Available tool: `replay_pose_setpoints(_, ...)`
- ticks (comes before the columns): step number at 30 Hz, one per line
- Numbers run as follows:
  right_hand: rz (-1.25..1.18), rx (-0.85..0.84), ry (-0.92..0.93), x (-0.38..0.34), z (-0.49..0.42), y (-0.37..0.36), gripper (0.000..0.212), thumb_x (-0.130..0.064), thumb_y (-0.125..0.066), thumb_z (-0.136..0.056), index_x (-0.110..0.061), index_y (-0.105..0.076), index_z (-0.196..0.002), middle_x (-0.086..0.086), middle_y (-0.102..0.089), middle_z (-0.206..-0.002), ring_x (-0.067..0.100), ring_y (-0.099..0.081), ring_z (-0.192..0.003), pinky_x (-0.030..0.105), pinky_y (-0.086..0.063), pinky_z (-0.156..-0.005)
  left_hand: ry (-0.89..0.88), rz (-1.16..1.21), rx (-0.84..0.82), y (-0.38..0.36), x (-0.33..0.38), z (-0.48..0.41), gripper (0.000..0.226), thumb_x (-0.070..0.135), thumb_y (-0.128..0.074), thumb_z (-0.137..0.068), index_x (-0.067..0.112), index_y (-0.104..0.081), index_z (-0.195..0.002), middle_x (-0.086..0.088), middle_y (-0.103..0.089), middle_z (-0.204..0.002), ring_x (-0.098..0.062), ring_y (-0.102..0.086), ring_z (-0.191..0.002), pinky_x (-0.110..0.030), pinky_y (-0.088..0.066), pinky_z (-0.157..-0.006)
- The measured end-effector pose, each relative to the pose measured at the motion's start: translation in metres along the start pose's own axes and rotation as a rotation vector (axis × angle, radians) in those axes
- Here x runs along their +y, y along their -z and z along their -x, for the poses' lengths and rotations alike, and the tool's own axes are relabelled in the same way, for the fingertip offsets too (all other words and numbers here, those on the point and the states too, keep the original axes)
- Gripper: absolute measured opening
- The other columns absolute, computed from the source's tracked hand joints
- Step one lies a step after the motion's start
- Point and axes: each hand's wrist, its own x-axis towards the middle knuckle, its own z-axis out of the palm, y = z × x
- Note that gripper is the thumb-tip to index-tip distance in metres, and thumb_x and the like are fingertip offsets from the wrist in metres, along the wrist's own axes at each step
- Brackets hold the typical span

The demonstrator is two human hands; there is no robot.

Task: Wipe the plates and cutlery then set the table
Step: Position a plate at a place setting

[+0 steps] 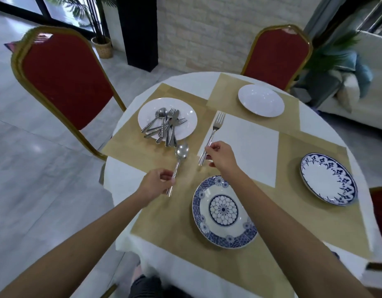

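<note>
Head view: left hand [156,181] pinches spoon [179,161], right hand [220,157] pinches fork [214,134], both above the desk [207,282] left of near plate [223,212]. Thin handles risk slipping and clattering onto it.

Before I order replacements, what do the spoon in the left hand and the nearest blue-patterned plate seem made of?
Spoon: likely stainless steel, polished; its bowl reflects light like a mirror. Plate: apparently glazed ceramic, glossy white with blue pattern; melamine cannot be ruled out.
</note>
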Motion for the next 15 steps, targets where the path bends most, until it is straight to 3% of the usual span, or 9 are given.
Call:
replay_pose_setpoints(5, -0.037, 0.009, -0.025, 0.011, 0.024, -0.001, 0.007, -0.014, -0.06, -0.093, -0.012, -0.055, -0.088, 0.007, -0.061, -0.088, 0.019, -0.064, -0.074, 0.026, -0.05, -0.054, 0.02, -0.126, 0.006, -0.007, -0.023, 0.017, 0.013, 0.012, -0.071, -0.082, 0.019, -0.067, -0.092, 0.004, -0.068, -0.08, -0.014, -0.063, -0.074, -0.02, -0.05, -0.06)
replay_pose_setpoints(10, -0.053, 0.062, -0.072, 0.015, 0.045, -0.021, 0.01, -0.013, -0.06, -0.093, -0.014, -0.055, -0.084, 0.007, -0.062, -0.089, 0.017, -0.064, -0.071, 0.025, -0.053, -0.054, 0.026, -0.2, -0.007, 0.007, -0.038, 0.016, 0.02, 0.013, -0.072, -0.08, 0.011, -0.07, -0.099, -0.001, -0.071, -0.088, -0.018, -0.067, -0.088, -0.033, -0.053, -0.085)
replay_pose_setpoints(15, -0.062, 0.103, -0.099, 0.021, 0.061, -0.04, 0.013, -0.012, -0.061, -0.093, -0.013, -0.054, -0.081, 0.006, -0.06, -0.084, 0.015, -0.063, -0.067, 0.026, -0.054, -0.053, -0.011, -0.335, -0.013, 0.016, -0.042, 0.013, 0.024, 0.017, -0.071, -0.081, 0.011, -0.067, -0.105, 0.0, -0.07, -0.097, -0.011, -0.061, -0.089, -0.017, -0.041, -0.08)
